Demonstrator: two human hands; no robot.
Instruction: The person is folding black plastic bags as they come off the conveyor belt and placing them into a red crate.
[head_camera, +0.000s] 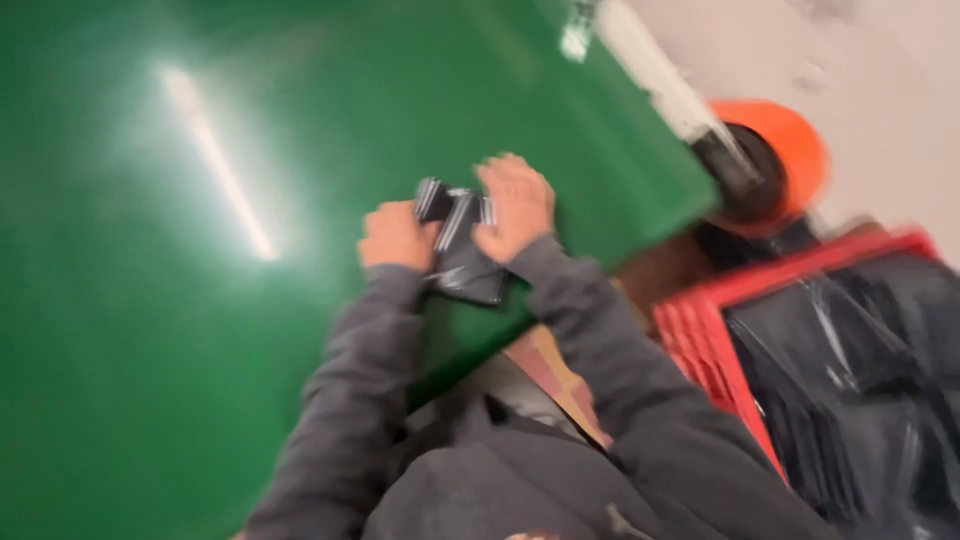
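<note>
A small dark packet with pale stripes (458, 245) lies on the green bench (150, 350), pinned between both hands. The left hand (395, 237) curls in a narrow grip on its edge; the right hand (515, 205) presses flat on top, fingers spread. Right of the grip sits a red crate (705, 330) lined with black plastic.

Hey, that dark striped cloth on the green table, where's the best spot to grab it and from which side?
Probably the near edge of the cloth, coming from the person's side. It lies flat on the green table, with the left hand on its left part and the right hand pressing its far right corner, so the near edge is the freest part. The picture is blurred, so the folds are unclear.
</note>
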